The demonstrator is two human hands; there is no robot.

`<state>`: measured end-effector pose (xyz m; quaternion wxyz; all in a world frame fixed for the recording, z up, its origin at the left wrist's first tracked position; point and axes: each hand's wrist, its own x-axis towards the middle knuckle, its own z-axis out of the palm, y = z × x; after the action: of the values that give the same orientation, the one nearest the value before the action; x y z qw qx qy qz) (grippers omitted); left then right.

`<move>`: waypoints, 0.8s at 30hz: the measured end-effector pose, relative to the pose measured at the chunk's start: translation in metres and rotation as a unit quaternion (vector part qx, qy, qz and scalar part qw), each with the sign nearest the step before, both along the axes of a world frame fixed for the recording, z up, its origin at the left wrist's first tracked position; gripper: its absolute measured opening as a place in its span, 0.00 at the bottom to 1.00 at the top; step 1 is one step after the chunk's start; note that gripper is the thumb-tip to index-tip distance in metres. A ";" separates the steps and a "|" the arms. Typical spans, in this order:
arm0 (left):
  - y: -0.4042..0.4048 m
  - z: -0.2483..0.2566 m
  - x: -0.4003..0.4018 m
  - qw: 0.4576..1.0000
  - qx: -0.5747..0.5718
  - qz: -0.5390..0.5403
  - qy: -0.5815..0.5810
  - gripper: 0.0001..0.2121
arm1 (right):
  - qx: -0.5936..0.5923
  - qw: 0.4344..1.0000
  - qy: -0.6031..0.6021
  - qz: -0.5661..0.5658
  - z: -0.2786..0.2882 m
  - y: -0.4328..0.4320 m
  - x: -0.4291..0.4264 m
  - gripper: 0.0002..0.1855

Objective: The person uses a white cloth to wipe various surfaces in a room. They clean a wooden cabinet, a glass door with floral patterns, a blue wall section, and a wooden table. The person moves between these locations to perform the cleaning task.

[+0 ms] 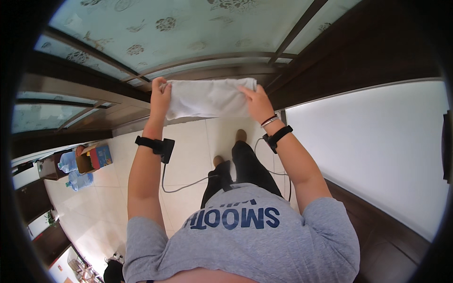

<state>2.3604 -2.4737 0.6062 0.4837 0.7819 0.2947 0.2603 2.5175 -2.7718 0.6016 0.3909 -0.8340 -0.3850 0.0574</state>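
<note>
A folded white cloth (208, 99) is stretched out flat between my two hands, in front of a glazed door. My left hand (161, 95) grips its left end, thumb towards me. The right end is pinched in my right hand (259, 102), whose index finger lies across the face of the cloth. Behind the cloth stands a dark-framed door panel (212, 39) of frosted glass with flower patterns. The cloth hides part of the lower frame; whether it touches the door I cannot tell.
A white panel (368, 152) stands at the right, beside dark wood. Large clear water bottles (79, 180) and an open cardboard box (86, 161) are on the tiled floor (187, 148) at the left. Cables (191, 185) run from black straps on both my forearms.
</note>
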 end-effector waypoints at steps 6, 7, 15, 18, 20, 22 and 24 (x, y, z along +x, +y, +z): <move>-0.043 -0.003 0.099 0.987 0.125 -0.097 -0.014 0.07 | 0.022 0.983 -0.149 -0.102 0.013 -0.009 0.103 0.22; -0.053 0.001 0.112 0.984 0.144 -0.102 -0.007 0.08 | 0.026 0.980 -0.165 -0.106 0.013 -0.009 0.118 0.22; -0.096 -0.010 0.156 0.959 0.254 -0.075 0.103 0.25 | -0.037 0.987 -0.104 -0.113 -0.028 -0.004 0.149 0.22; -0.096 -0.018 0.150 0.943 0.280 -0.069 0.166 0.25 | -0.048 0.988 -0.053 -0.136 -0.032 0.008 0.139 0.25; -0.090 -0.021 0.144 0.929 0.305 -0.065 0.199 0.26 | -0.058 0.994 -0.050 -0.083 -0.032 0.024 0.130 0.25; -0.081 -0.014 0.138 0.925 0.321 -0.055 0.195 0.27 | -0.053 0.996 -0.064 -0.034 -0.028 0.046 0.117 0.25; -0.063 -0.015 0.121 0.919 0.324 -0.014 0.222 0.26 | -0.087 0.996 -0.028 0.013 -0.024 0.076 0.101 0.26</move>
<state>2.4815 -2.5366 0.5912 0.1296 0.9378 0.2829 0.1539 2.6181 -2.6958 0.5772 0.3053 -0.8612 -0.3999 0.0726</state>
